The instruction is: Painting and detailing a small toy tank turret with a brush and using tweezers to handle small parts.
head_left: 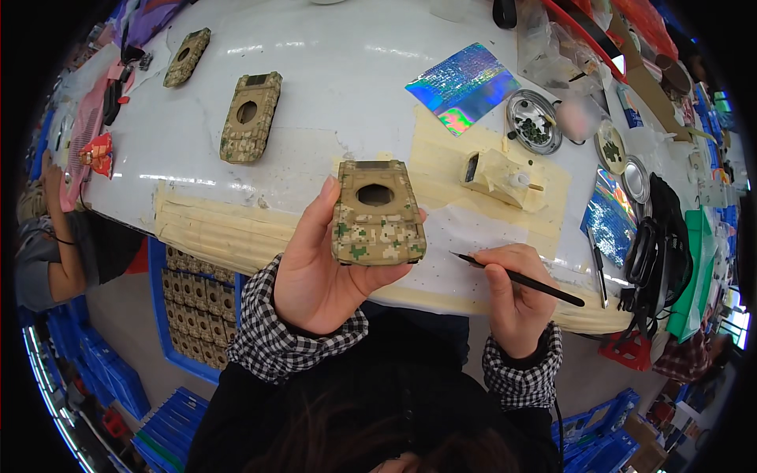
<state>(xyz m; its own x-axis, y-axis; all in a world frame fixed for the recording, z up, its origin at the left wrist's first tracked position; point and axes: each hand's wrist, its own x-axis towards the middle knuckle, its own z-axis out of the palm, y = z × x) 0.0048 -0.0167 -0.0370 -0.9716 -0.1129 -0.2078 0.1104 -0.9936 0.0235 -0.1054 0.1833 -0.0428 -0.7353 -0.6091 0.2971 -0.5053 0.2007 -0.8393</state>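
A toy tank hull [377,225] in tan and green pixel camouflage, with a round hole in its top, is held up over the table's front edge. My left hand [311,280] is closed around it from below, thumb along its left side. My right hand [516,299] pinches a slim black pen-like tool [536,285] with a fine pointed tip. That tip points left toward the hull and stays apart from it; its exact kind is unclear. Two more camouflaged hulls, a nearer one [249,118] and a farther one [187,57], lie at the table's left.
A tape-covered block [505,181] and a round metal dish [534,122] of small dark green pieces are at right. Shiny holographic sheets [464,85] lie behind. A blue crate [167,315] of similar hulls stands below left. Another person's arm [67,244] shows at far left.
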